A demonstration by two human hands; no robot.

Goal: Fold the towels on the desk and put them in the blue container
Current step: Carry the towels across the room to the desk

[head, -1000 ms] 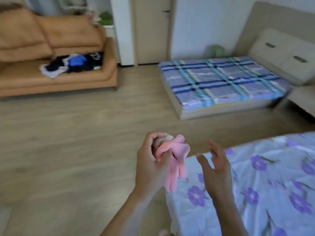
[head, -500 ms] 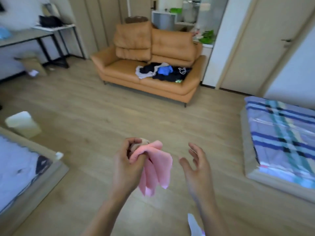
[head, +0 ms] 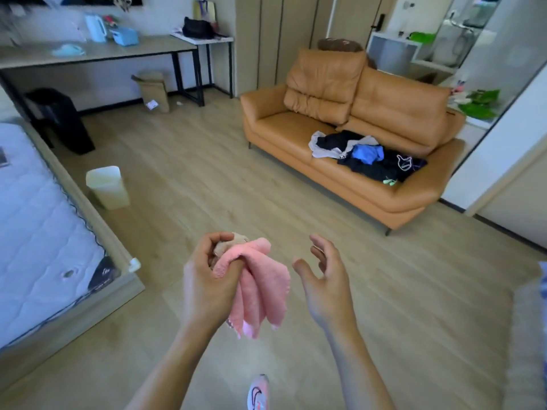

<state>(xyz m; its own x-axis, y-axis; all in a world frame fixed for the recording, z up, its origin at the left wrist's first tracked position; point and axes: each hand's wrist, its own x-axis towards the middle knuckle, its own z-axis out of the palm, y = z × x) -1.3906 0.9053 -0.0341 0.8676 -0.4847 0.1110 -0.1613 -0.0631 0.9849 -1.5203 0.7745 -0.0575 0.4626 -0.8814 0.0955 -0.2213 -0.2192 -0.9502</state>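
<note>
From the head view, a sofa (head: 349, 137) strewn with clothes (head: 367, 155) is seen ahead, a bin (head: 108, 186) beside a mattress (head: 35, 226), and a bench (head: 97, 53) far off. A crumpled pink towel (head: 260, 287) over a beige one (head: 226, 247) is held bunched in the left hand (head: 207, 279), grip closed around both above the floor. The right hand (head: 325, 279) is kept apart, grip wide.

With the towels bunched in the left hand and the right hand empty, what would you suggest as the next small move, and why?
Probably carry on walking toward the desk at the far left. The left hand grips a pink towel with a beige towel bunched above it, unfolded, and the blue container sits on that desk. The right hand is free.
</note>
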